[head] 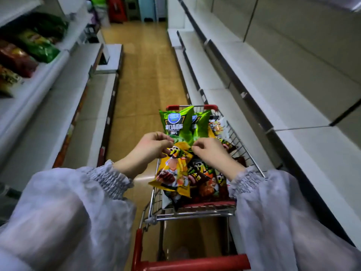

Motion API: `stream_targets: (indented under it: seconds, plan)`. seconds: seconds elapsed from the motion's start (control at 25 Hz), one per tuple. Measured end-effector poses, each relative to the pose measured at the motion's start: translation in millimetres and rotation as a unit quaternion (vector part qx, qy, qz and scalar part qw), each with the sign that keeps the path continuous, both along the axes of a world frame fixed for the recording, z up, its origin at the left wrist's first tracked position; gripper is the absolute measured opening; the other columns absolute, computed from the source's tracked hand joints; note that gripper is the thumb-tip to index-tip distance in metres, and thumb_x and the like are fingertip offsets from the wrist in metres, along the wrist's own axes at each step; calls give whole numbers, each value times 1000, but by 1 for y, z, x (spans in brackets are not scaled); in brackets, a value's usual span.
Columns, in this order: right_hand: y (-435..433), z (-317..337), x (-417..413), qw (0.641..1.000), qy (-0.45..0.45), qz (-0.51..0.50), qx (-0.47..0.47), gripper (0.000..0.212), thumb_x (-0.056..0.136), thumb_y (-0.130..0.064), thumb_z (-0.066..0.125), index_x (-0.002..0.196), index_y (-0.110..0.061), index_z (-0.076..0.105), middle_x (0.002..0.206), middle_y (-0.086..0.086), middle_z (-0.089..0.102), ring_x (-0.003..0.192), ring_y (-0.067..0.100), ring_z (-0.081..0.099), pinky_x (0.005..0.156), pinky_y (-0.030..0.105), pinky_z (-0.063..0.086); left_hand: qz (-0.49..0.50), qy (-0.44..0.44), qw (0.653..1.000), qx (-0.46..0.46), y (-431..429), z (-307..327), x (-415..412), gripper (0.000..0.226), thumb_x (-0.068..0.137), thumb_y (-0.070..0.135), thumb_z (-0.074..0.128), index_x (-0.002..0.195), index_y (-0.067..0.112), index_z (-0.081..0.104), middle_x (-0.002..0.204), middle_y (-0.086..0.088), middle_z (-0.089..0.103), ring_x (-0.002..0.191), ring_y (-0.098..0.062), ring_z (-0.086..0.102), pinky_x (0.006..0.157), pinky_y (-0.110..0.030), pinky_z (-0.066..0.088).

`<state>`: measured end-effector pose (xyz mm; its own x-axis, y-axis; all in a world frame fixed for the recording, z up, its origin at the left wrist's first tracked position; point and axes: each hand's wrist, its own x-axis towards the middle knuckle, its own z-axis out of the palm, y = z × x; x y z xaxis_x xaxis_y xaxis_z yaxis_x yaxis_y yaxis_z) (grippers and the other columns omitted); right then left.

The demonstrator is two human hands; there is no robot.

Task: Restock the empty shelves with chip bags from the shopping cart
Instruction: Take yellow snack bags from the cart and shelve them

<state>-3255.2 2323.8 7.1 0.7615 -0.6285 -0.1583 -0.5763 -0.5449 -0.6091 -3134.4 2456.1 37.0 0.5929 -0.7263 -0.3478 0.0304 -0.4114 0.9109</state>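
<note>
1. yellow chip bag (pixel 174 171) is held up over the near left corner of the shopping cart (pixel 241 147); green bags (pixel 175 122) and brown bags (pixel 207 180) are piled inside.
2. left grip (pixel 152 146) is closed in a pinch on the bag's top edge; right grip (pixel 211 151) looks pinched on the same edge, exact contact partly hidden.
3. bag is judged light, puffy, slick foil; contents brittle, so the body is not to be squeezed. the flat top seam is the best hold.
4. empty shelves (pixel 254 79) are seen just right of the cart, nothing placed yet.
</note>
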Motion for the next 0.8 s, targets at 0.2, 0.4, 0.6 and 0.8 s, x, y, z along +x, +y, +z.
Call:
stream_targets:
  seconds: [0.2,0.4,0.6,0.8]
  plan:
    - [20,-85,50,982,169,36,75,65,89,-50,52,129,-1,42,128,22,51,117,36,51,85,36,43,47,38,997,58,4,-36,46,17,91,0,52,80,13,53,73,-2,56,60,-10,50,46,-11,42]
    - [37,-124,84,954,238,-77,166,114,74,-66,60,148,-11,-7,152,25,-1,136,43,23,109,47,28,42,50,994,83,1,-58,60,10,91,2,52,88,11,53,74,-2,55,59,-10,50,47,-13,43]
    - [32,-140,82,951,230,-108,174,114,74,-49,71,147,-16,-10,148,25,10,130,43,34,104,43,36,32,63,992,107,-5,-72,60,15,91,5,55,80,15,54,74,-1,56,62,-10,52,59,-20,43]
    - [4,-101,65,951,152,-140,228,105,74,-42,73,147,-13,4,144,18,33,127,36,39,99,39,39,-6,59,991,120,-27,-65,48,24,92,34,56,94,10,58,80,-2,55,68,-11,50,61,-24,43]
